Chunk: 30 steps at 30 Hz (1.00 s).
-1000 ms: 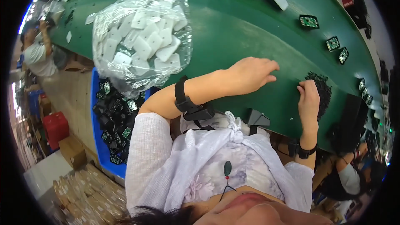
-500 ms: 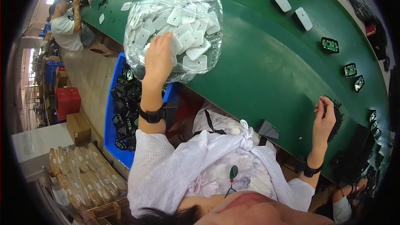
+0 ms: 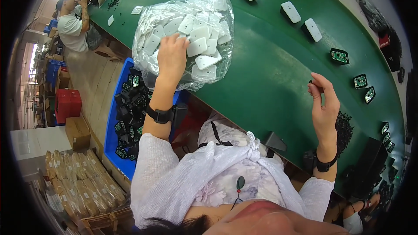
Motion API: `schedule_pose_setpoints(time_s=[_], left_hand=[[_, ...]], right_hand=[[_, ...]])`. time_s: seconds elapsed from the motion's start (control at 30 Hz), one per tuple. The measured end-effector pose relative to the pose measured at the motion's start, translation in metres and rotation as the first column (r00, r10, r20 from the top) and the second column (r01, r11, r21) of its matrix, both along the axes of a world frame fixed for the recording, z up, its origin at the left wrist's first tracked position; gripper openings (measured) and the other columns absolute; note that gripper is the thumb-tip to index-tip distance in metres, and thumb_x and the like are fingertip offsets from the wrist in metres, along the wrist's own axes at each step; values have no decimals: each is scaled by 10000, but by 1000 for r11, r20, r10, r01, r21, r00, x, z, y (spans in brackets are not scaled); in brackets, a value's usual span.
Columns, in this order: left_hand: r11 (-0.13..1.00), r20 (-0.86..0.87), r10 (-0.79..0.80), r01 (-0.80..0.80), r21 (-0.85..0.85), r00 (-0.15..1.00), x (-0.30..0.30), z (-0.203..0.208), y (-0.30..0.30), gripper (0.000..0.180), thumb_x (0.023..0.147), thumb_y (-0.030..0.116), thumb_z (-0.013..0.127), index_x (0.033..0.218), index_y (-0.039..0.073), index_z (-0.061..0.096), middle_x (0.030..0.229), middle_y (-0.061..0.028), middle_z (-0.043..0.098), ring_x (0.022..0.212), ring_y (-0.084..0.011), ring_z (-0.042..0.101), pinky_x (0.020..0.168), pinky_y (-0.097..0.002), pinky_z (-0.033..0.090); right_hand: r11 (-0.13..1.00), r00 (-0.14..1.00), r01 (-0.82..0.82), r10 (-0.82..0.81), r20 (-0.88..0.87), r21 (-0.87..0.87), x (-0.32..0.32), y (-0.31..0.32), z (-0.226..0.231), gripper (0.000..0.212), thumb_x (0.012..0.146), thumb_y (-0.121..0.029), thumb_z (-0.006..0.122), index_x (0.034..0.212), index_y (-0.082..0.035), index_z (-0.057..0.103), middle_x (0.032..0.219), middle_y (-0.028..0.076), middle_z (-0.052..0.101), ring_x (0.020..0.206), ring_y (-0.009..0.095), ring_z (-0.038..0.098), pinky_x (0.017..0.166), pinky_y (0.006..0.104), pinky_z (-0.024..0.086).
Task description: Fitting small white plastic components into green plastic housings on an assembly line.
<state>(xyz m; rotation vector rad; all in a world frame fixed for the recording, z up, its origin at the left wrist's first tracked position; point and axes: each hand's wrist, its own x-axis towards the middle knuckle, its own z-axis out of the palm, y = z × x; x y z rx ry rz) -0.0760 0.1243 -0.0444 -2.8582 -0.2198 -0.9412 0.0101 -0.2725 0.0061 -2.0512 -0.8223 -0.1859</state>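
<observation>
My left hand (image 3: 173, 58) reaches into a clear plastic bag (image 3: 141, 58) full of white plastic covers (image 3: 197, 47). Its fingers are bent and slightly apart, resting on the covers; I see no cover clearly gripped. Over the green table, my right hand (image 3: 324, 104) is closed in a pinch, thumb against forefinger. A tiny black piece (image 3: 310, 82) shows at those fingertips, too small to name further. Just beyond that wrist lies a heap of small black pieces (image 3: 344, 132).
White-topped cases (image 3: 291, 12) and black housings with green circuit boards (image 3: 339, 56) line the green table (image 3: 257, 74). A blue bin (image 3: 110, 141) of black housings stands below its left edge. A black box (image 3: 368, 161) sits at right. Another person (image 3: 74, 28) works at far left.
My right hand has left the heap of black pieces, moving up and left with its fingers pinched. My left hand stays in the bag, shifted slightly right, among the covers.
</observation>
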Motion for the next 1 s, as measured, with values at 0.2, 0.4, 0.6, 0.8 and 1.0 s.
schedule_pose_setpoints(time_s=[0.2,0.4,0.6,0.8,1.0], left_hand=[[825,284,-354,441,-354,891,54,55,-105,264,779,-12,572,1036,35,616,835,-133,593,736,-310,603,628,-387,507],[431,339,-671,720,-545,659,81,40,-213,301,787,32,590,1079,87,633,769,-82,542,664,-286,589,572,-373,489],[251,401,-677,706,-663,617,90,14,-232,191,803,51,641,990,78,620,779,-89,551,645,-293,592,541,-377,482],[250,371,-682,678,-691,630,95,-1,-230,180,802,47,654,973,89,615,788,-89,546,637,-305,592,528,-384,478],[230,336,-701,645,-729,629,93,-5,-231,98,824,70,645,917,71,614,798,-96,543,617,-301,578,515,-370,470]], right_hand=[[972,995,18,4,-96,232,7,14,13,279,939,4,540,1215,-15,505,926,66,595,814,126,595,726,249,494],[944,970,37,46,-239,329,14,14,19,371,956,-24,520,1312,-17,416,877,44,569,759,94,526,687,223,447],[973,902,54,49,-428,225,26,-8,17,436,926,21,514,1343,-23,393,798,17,534,695,77,486,634,204,405],[992,850,-27,89,-520,125,32,-3,7,425,897,77,487,1308,-3,412,737,34,529,669,101,505,617,223,420],[985,802,22,84,-591,170,34,-3,0,374,900,57,519,1262,-1,451,752,35,551,683,90,525,611,211,427]])
